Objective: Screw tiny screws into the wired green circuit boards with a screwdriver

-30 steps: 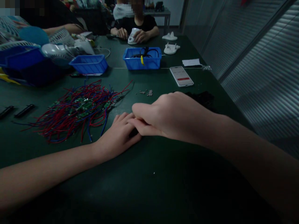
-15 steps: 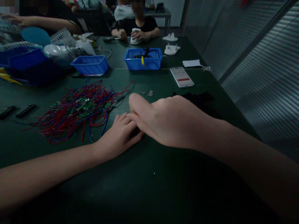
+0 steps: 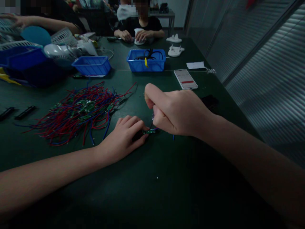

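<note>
My left hand rests on the table, thumb and fingers closed on one end of a small green circuit board. A blue wire end shows to the right of the board. Just above it, my right hand is curled round a screwdriver; only part of its thin shaft shows, slanting down to the board, while the handle is hidden in the fist. Left of my hands lies a tangled heap of circuit boards with red and blue wires.
Two black plastic parts lie at far left. Blue bins stand beyond the wires. A phone lies at right, near a dark pile partly behind my right hand. Across the table, a person handles a white part.
My right hand has risen and shifted right, away from my left fingers, uncovering the circuit board and the screwdriver's shaft. It covers most of the small screws. My left hand stays nearly still.
</note>
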### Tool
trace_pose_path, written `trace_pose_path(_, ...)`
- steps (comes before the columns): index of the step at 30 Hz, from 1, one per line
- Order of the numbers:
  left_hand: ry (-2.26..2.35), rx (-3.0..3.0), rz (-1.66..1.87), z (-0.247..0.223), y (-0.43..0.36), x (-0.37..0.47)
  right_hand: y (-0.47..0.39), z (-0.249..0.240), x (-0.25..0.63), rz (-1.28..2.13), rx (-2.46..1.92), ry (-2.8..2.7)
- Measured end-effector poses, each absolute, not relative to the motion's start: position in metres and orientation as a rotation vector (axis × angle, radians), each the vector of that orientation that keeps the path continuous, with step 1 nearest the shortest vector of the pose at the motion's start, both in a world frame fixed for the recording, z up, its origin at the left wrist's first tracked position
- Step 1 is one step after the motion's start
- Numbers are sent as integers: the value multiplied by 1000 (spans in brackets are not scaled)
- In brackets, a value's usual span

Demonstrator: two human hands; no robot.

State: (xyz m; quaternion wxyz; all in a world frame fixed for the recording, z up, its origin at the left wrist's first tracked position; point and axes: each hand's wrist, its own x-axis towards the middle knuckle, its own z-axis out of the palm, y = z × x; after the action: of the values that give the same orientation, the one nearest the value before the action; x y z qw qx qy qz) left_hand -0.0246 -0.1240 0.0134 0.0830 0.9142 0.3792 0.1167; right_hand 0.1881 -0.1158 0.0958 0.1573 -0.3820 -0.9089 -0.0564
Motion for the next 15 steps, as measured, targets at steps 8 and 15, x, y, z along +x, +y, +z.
trace_pose_path(8,1144,2730,313,14,-124,-25,-120,113,193,-124,-1017,-2818)
trace_pose_path(15,1130,2719,355,14,-124,-25,-115,106,193,-269,-1223,-2634)
